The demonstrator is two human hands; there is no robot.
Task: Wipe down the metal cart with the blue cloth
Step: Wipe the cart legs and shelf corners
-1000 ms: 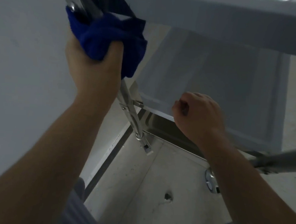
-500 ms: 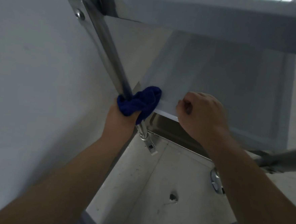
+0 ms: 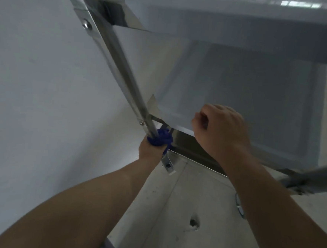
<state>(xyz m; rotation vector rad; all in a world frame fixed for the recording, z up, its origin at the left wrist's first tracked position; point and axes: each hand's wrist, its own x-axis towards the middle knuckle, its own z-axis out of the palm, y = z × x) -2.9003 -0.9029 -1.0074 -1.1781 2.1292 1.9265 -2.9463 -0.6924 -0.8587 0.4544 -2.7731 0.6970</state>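
Cloth (image 3: 160,138): bunched round the leg (image 3: 121,78) of the cart (image 3: 243,19), low down, just below the middle shelf (image 3: 256,111).
Left hand (image 3: 150,149): clenched on cloth and leg from beneath; the cloth shows at the hand's top, against the metal.
Right hand (image 3: 221,129): fingers curled, at the shelf's near rim; cannot tell whether it grips the rim.
Floor (image 3: 172,211): pale, pitted, under the cart.

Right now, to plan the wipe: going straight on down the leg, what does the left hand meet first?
Probably the bracket at the foot of the leg, just below the left hand.
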